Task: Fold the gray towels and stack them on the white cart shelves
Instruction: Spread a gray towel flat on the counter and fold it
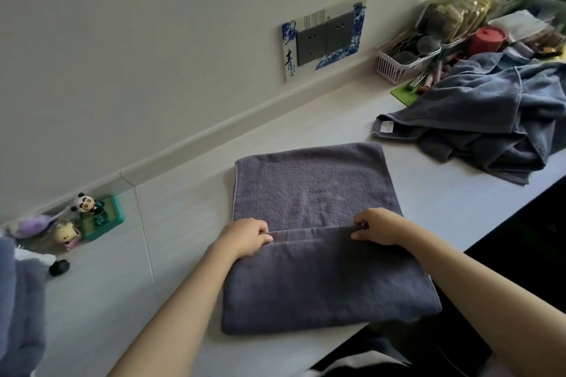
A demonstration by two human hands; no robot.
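A gray towel (315,190) lies flat on the white countertop (190,223) in front of me, its near part folded over toward the wall. My left hand (246,239) pinches the left end of the folded edge. My right hand (378,226) pinches the right end of that same edge. A heap of unfolded gray towels (490,119) lies at the right of the counter. More gray fabric (18,300) shows at the far left edge. The white cart is not in view.
Small figurines, among them a panda (85,203) on a green box, stand at the left by the wall. A pink basket (401,66), a red cup (487,38) and clutter sit at the back right. A wall socket plate (324,37) is above the counter.
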